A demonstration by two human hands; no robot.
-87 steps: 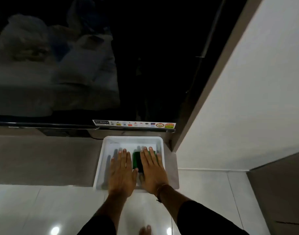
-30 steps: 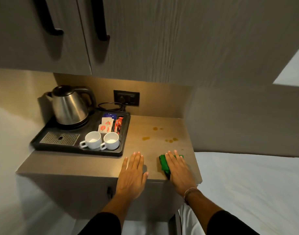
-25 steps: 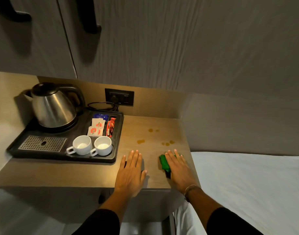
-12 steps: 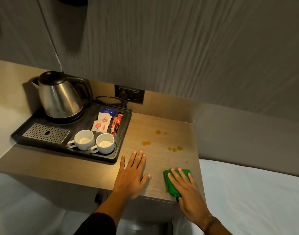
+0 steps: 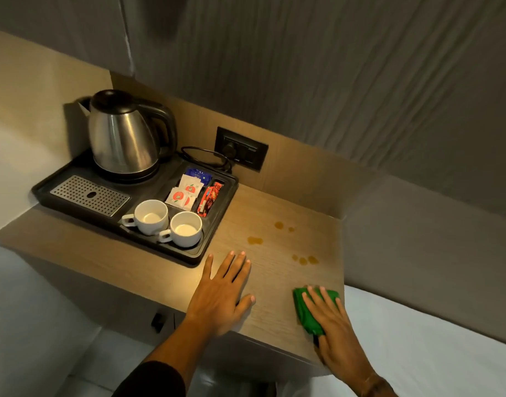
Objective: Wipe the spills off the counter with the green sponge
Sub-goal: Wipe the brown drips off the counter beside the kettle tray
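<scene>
The green sponge (image 5: pixel 305 312) lies on the wooden counter (image 5: pixel 274 282) near its front right corner. My right hand (image 5: pixel 336 336) rests flat on top of it, fingers spread, covering most of it. Flat on the bare wood to the left lies my left hand (image 5: pixel 221 293), palm down and holding nothing. Several small brown spills mark the counter beyond both hands: one (image 5: pixel 255 240) just past my left fingertips, a pair (image 5: pixel 279 225) further back, and a cluster (image 5: pixel 303 260) ahead of the sponge.
A black tray (image 5: pixel 217 224) on the counter's left holds a steel kettle (image 5: pixel 123 136), two white cups (image 5: pixel 151 216), sachets (image 5: pixel 184 193) and a metal drip grid. A wall socket (image 5: pixel 241 151) with a cable is behind. Cupboards hang overhead. A white bed (image 5: pixel 432 353) lies right.
The view went from a white tray below a dark appliance to this counter. Over the last second my right hand and the sponge slid toward the front right corner; my left hand stayed flat.
</scene>
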